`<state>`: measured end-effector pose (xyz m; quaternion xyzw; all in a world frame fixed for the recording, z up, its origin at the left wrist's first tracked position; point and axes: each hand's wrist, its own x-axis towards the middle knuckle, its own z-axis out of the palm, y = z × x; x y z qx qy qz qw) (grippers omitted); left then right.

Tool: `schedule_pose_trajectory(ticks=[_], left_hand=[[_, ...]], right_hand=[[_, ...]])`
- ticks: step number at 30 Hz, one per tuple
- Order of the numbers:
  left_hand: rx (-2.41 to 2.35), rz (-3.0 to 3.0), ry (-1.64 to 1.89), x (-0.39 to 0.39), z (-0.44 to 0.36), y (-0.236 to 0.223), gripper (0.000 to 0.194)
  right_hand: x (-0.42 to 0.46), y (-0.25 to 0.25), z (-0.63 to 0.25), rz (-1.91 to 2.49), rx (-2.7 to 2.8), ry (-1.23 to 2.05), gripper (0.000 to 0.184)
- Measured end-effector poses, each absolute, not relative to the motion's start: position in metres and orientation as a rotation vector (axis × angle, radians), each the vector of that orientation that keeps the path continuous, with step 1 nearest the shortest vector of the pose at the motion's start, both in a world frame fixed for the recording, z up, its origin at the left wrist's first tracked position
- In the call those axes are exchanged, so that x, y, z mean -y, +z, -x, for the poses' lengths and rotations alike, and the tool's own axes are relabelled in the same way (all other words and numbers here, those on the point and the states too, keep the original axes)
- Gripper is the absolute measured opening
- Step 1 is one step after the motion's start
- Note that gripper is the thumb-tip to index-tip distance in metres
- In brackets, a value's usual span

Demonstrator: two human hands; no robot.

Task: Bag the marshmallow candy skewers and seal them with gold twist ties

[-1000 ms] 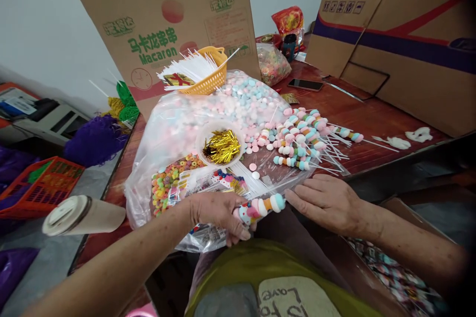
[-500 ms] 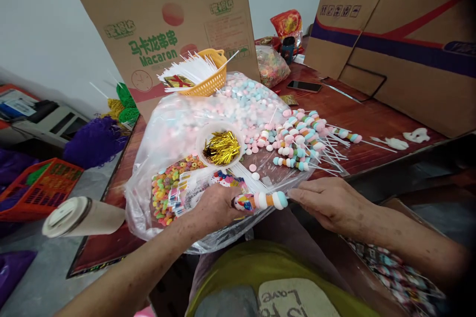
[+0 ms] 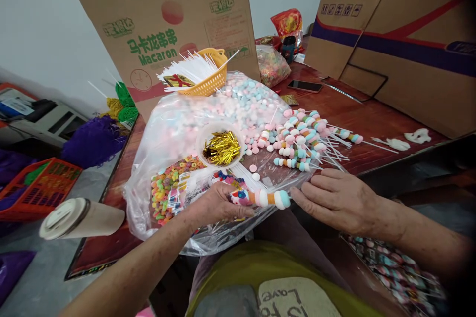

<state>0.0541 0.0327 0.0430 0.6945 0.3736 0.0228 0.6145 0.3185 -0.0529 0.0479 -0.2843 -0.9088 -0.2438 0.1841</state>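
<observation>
One skewer (image 3: 268,199) between hands, over near edge of one big bag (image 3: 159,119). Piled skewers (image 3: 303,131), overlapping, uncountable. Two cartons (image 3: 159,7), one basket (image 3: 210,83), one bowl (image 3: 201,137), one phone (image 3: 305,86), one cup (image 3: 100,217). Left hand (image 3: 220,202): reaching in from lower left, fingers closed on skewer's wrapped end. Right hand (image 3: 336,198): back upward, pointing left, fingertips at blue end; whether pinching stick, cannot tell.

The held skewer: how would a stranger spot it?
Find the red-brown table with the big plastic bag of sweets. At the bag's near edge, the left hand holds one skewer, light-blue end toward the right hand; similar skewers lie heaped, unheld.
</observation>
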Motion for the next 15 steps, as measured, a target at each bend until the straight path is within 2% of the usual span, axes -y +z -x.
schedule_pose_trajectory(ticks=[7,12,15], left_hand=[[-0.761,-2.036,-0.001,-0.031,-0.06,0.042,0.034],[-0.81,-2.115,-0.057,-0.029,-0.068,0.045,0.035],[-0.939,-2.081,0.104,-0.028,-0.068,0.041,0.032]], right_hand=[[0.049,0.045,-0.315,0.886,2.55,-0.546,0.019],[0.043,0.056,-0.309,1.042,2.493,-0.533,0.023],[0.045,0.056,-0.307,1.298,2.513,-0.216,0.023]])
